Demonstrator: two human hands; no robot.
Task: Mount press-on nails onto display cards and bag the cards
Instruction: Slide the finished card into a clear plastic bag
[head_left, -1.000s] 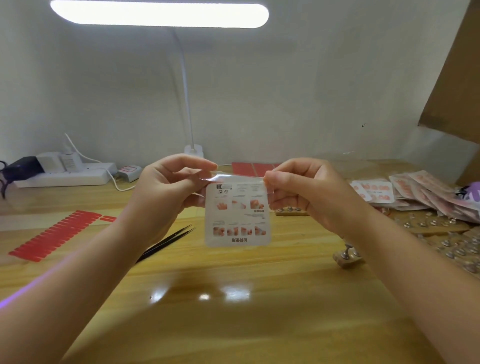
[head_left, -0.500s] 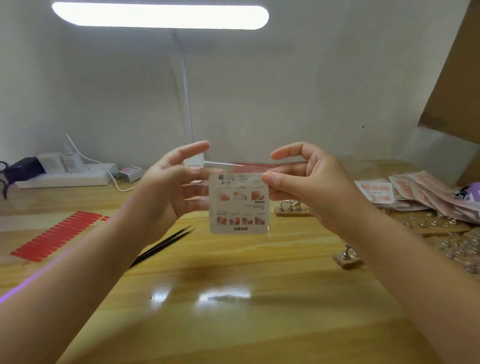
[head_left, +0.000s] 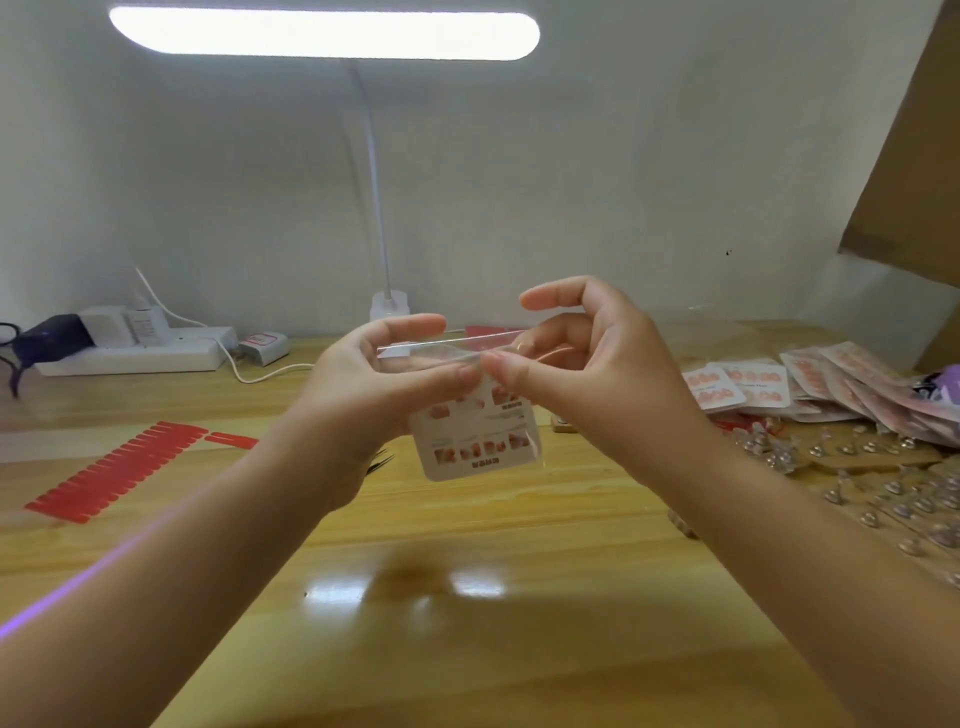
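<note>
A white display card (head_left: 478, 441) with printed nail pictures hangs inside a clear plastic bag (head_left: 452, 353), held above the wooden desk (head_left: 467, 649). My left hand (head_left: 374, 384) pinches the bag's top edge from the left. Beside it, my right hand (head_left: 587, 364) pinches the same edge with thumb and finger, its index finger raised. The bag's flap sticks out flat toward the lamp base. The card tilts slightly to the right. Finished bagged cards (head_left: 748, 387) lie in a pile at the right.
A sheet of red nail strips (head_left: 114, 473) lies at the left, with black tweezers (head_left: 382, 462) partly hidden behind my left wrist. Small nail stands (head_left: 883, 483) are scattered at the right. A power strip (head_left: 135, 353) and the lamp base (head_left: 389, 306) sit along the wall.
The card dropped lower and tilted in the bag. My thumbs came together at the middle of the bag's top edge, and the flap now lies folded flat.
</note>
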